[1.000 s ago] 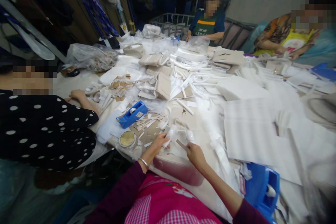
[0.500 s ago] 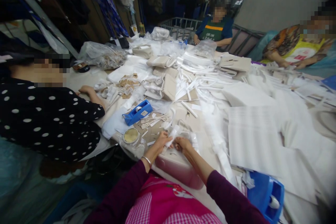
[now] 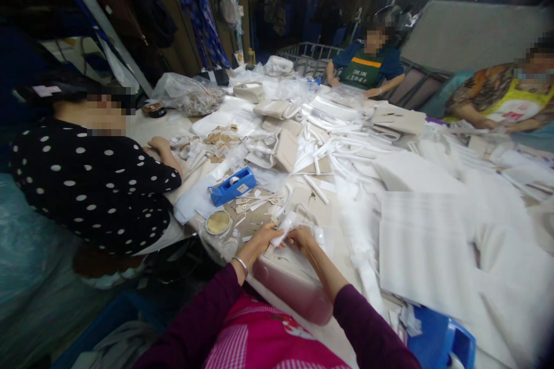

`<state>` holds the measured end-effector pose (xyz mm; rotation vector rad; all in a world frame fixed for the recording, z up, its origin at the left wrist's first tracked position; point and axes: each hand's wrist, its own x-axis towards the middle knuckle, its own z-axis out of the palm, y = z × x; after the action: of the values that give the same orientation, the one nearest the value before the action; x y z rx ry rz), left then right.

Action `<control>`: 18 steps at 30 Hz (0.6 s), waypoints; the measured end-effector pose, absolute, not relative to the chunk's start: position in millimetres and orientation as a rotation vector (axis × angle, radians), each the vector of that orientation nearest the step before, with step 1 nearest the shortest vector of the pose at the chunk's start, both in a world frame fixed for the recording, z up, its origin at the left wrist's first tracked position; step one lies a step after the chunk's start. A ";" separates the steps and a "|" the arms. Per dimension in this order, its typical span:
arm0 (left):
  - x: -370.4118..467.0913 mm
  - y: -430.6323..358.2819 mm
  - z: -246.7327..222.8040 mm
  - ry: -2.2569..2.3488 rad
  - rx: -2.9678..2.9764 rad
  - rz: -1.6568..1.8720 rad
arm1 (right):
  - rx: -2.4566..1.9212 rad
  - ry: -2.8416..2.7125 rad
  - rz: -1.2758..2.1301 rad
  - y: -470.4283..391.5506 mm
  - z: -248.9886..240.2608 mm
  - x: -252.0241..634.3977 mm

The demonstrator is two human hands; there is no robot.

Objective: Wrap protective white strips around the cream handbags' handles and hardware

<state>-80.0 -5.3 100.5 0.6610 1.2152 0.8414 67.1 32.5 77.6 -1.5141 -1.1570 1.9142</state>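
A handbag (image 3: 291, 291), pale on top and pinkish on its near side, lies at the table edge against my apron. Over it, my left hand (image 3: 267, 235) is closed round a strap wrapped in white padding (image 3: 285, 226). My right hand (image 3: 300, 235) is closed beside the strap's near end, its fingertips bent inward; what they pinch is too small to make out. A second white-wrapped part (image 3: 319, 235) of the strap shows just right of my right hand.
Left of my hands are a round tin (image 3: 218, 222) and a blue tape dispenser (image 3: 232, 186). Another blue dispenser (image 3: 445, 334) sits front right. White sheets (image 3: 419, 248) cover the right side; beige bags (image 3: 285, 150) and padding fill the middle. A co-worker in polka dots (image 3: 95, 184) sits left; two others sit across.
The view has tilted up and shifted slightly left. My hands stay at the strap, the right hand a little closer to it. The co-worker across has spread their arms.
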 end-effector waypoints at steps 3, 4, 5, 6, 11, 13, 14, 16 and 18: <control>-77.4 -8.5 101.2 1.250 0.676 0.864 | -1.533 -1.271 1.851 29.6 87.5 73.9; -76.5 -9.5 101.1 1.260 0.676 0.872 | -1.532 -1.308 1.836 26.7 90.6 77.9; -75.8 -10.5 100.7 1.268 0.673 0.882 | -1.530 -1.342 1.827 22.7 93.4 82.8; -75.3 -11.4 100.4 1.275 0.669 0.893 | -1.514 -1.383 1.803 18.0 96.1 88.5; -76.0 -13.8 99.7 1.289 0.666 0.927 | -1.194 -1.879 1.387 -1.2 107.6 116.1; -76.5 -14.3 100.2 1.285 0.677 0.926 | -1.132 -2.098 1.163 0.1 113.3 118.0; -76.5 -14.2 100.4 1.282 0.685 0.922 | -1.135 -2.179 1.057 3.0 116.6 116.1; -75.5 -13.2 99.5 1.284 0.698 0.910 | -1.139 -2.303 0.862 12.4 123.6 107.8; -72.9 -10.5 96.2 1.302 0.704 0.900 | -1.074 -2.415 0.704 24.2 129.5 96.0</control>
<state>-72.9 -10.5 96.2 0.7036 1.3017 0.9002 96.0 24.2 129.5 -1.0741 -2.4147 0.7038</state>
